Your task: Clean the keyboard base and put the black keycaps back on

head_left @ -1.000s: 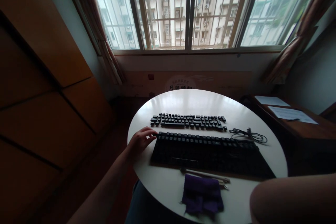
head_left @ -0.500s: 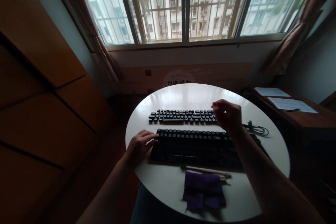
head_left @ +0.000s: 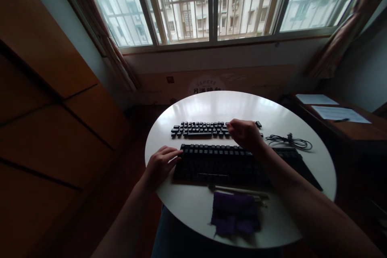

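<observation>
A black keyboard [head_left: 223, 169] lies across the round white table, with its two far rows of keys fitted and its nearer part dark and without visible caps. My left hand [head_left: 161, 165] is closed on the keyboard's far left corner, its fingertips on the edge by the end key. Beyond the keyboard, several loose black keycaps [head_left: 199, 130] are laid out in rows. Over the right part of these rows is my right hand [head_left: 246, 133], its fingers curled together in a pinch. Whatever is between those fingertips is hidden, and the hand covers some of the keycaps.
A coiled black cable [head_left: 290, 141] lies on the right of the white table [head_left: 187, 209]. At the near edge are a purple cloth [head_left: 234, 213] and a thin light-coloured stick [head_left: 236, 189]. Papers [head_left: 340, 114] and a pen [head_left: 341, 120] rest on a brown side table.
My right hand has moved left over the loose keycaps, uncovering some at the right end of the rows. My left hand stays at the keyboard's corner. The view has tilted slightly down.
</observation>
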### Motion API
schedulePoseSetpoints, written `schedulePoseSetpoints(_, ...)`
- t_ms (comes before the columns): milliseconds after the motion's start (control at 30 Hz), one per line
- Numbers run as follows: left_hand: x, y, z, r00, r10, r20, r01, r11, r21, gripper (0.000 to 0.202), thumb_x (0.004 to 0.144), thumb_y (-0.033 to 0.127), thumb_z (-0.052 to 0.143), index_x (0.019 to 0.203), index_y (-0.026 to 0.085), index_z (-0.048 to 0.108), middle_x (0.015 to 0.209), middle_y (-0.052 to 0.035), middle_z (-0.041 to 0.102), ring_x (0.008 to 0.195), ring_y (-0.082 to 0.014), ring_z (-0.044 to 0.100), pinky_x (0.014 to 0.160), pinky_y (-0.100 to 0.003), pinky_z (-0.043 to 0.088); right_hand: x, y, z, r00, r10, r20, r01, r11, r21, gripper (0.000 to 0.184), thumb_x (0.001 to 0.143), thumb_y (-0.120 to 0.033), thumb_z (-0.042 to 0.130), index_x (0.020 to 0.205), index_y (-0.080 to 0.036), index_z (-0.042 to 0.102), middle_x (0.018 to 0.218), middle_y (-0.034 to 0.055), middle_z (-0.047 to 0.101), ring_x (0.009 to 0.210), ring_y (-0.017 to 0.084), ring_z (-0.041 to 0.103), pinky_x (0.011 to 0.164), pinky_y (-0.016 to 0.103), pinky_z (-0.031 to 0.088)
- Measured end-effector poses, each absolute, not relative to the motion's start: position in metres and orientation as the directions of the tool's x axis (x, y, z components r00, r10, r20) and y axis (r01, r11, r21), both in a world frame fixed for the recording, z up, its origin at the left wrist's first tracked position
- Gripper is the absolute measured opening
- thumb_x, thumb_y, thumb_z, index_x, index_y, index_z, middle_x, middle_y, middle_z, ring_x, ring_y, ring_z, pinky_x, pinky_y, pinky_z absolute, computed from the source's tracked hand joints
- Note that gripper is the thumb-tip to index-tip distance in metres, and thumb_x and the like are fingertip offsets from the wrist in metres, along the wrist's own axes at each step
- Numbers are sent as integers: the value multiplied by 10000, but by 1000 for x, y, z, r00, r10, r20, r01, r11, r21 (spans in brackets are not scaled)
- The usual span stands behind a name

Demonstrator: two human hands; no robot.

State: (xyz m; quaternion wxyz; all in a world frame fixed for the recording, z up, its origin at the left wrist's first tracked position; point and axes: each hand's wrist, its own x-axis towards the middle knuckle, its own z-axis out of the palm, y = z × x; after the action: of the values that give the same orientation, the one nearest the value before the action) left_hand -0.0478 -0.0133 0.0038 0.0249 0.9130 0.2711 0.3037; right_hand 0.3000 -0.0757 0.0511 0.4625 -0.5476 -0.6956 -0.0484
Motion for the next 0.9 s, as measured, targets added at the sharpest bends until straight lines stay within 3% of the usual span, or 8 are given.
schedulePoseSetpoints(300,-44,-20,10,695,475,540,475,-867,150,261,967,269,543,1149,225,725,998,-69,734,884,-194,625,777,-324,555,301,-73,46,40,750,660,815,357,-456,360,931,-379,503,629,-185,525,493,-42,393,456,97,365,505,235,281)
schedulePoseSetpoints(900,-52,-31,4,690,629,358,633,-764,123,421,1007,444,411,1317,272,638,1213,-60,702,1059,-240,613,846,-378,564,300,-65,37,14,783,622,816,351,-460,361,923,-386,496,633,-181,558,489,-36,418,457,99,379,521,239,287)
